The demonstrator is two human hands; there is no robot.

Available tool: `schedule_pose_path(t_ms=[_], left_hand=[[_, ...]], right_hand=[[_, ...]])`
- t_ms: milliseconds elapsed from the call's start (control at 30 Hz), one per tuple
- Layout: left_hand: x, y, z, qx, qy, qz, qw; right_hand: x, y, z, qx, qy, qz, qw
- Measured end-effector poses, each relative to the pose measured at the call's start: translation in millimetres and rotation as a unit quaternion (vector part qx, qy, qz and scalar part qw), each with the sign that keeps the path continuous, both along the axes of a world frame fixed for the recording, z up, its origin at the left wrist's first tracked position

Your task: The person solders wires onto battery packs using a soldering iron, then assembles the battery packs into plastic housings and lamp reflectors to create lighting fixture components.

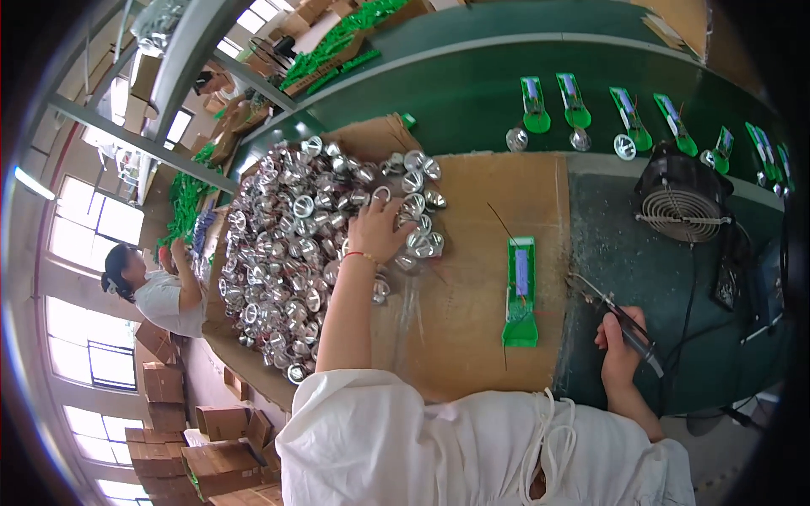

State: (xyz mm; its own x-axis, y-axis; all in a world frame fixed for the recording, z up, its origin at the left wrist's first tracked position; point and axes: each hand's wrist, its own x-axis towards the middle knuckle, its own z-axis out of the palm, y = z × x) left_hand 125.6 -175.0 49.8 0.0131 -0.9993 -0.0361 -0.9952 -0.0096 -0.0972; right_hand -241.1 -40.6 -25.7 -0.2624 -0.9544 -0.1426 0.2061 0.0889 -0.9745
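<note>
My left hand [378,226] reaches into a big heap of shiny silver cup-shaped metal reflectors [291,253] on a brown cardboard sheet [481,278], with its fingers on one reflector [381,194] at the heap's right edge. My right hand [622,341] grips a soldering iron [620,320] over the dark green bench, the tip pointing up-left. Between the hands a green circuit-board piece [521,291] with a pale strip lies on the cardboard.
A small black fan [682,201] stands on the bench at the right. Several green board pieces [576,101] and loose reflectors [517,139] ride a green conveyor belt behind. Another person [160,291] works at the left among cardboard boxes [211,455].
</note>
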Motion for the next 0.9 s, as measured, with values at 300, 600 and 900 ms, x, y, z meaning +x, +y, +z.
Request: schedule_pose_path(t_ms=[300, 600, 900], left_hand=[[-35.3, 78.2, -14.6, -0.241, 0.095, -0.055, 0.964], [-86.7, 129.8, -12.1, -0.194, 0.039, -0.200, 0.960], [-85.0, 114.0, -19.9, -0.226, 0.155, -0.156, 0.949]], right_hand=[[-2.0, 3.0, 4.5, -0.007, 0.001, 0.011, 1.000], [-2.3, 6.2, -0.8, -0.022, 0.010, 0.004, 1.000], [-0.5, 8.2, 1.4, -0.061, 0.025, -0.009, 0.998]])
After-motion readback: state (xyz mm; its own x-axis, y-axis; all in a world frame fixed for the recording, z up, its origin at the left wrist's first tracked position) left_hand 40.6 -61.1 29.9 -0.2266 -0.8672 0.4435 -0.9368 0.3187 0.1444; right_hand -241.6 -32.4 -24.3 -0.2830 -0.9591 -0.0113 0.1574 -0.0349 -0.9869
